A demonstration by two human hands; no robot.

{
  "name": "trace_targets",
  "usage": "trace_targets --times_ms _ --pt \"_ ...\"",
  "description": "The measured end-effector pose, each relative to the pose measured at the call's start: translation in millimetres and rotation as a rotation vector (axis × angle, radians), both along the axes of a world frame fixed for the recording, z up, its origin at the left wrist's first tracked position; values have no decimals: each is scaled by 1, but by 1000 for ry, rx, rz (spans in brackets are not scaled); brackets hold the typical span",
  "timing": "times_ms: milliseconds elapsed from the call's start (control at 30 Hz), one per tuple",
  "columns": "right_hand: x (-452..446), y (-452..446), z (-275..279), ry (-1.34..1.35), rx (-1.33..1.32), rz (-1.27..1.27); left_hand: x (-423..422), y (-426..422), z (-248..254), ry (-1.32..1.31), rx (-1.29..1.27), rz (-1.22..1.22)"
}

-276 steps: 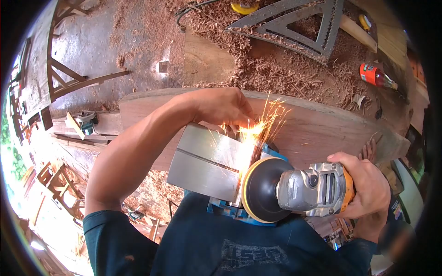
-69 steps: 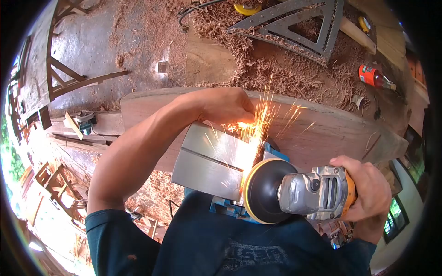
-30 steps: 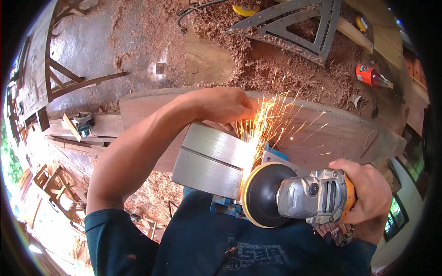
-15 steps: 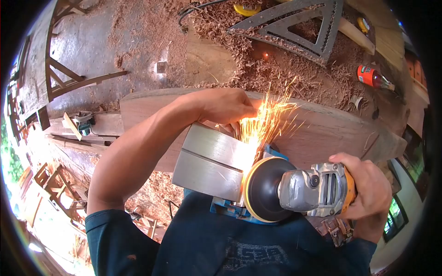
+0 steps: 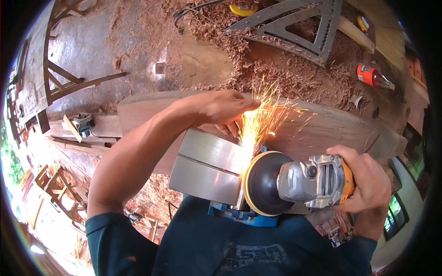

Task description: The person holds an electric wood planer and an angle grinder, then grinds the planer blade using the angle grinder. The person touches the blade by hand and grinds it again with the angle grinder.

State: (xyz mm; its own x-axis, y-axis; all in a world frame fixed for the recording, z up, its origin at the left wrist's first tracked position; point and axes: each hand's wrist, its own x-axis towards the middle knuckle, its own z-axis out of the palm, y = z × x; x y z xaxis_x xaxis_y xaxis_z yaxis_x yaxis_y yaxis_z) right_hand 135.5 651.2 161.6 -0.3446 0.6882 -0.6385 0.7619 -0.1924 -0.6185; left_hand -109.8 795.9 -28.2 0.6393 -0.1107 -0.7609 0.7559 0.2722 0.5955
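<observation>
My right hand [image 5: 368, 181] is wrapped round the body of an angle grinder [image 5: 317, 181], whose head is wrapped in silvery tape. Its black round disc [image 5: 269, 184] with a yellow rim stands edge-on against a blue electric planer [image 5: 262, 220], which lies sole up close to my shirt. The planer's grooved metal sole [image 5: 205, 163] faces me. Bright sparks [image 5: 262, 115] spray from the contact toward the far side, past my left hand [image 5: 230, 110]. That hand's fingers curl down at the planer's far side, partly hidden by sparks and the sole; its thumb points right.
A thick curved plank [image 5: 331, 124] lies just beyond the planer. Behind it are wood shavings [image 5: 281, 69], a metal triangle square [image 5: 322, 32], a bottle with a red label [image 5: 373, 77] and a black cable [image 5: 193, 10]. Wooden frames [image 5: 60, 188] stand at the left.
The planer has tilted and shifted slightly left, and the grinder has moved a little left and up with it. The spark spray has spread wider.
</observation>
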Motion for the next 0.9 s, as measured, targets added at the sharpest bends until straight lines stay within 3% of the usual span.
trace_targets --times_ms 67,200,367,467,700,900 --pt "3 -2 -4 8 9 -23 -5 -9 -16 -83 165 14" --pt "13 -9 -10 30 -17 -108 4 1 3 123 -210 59" --pt "33 -28 -13 31 -26 -252 2 -1 1 81 -147 19" --pt "43 -44 -19 14 9 -327 4 1 -1 -37 -67 -149" --pt "48 -46 -28 99 -4 -306 16 8 9 -137 17 -296" --pt "43 -32 -36 116 19 -242 15 6 13 58 -90 -131"
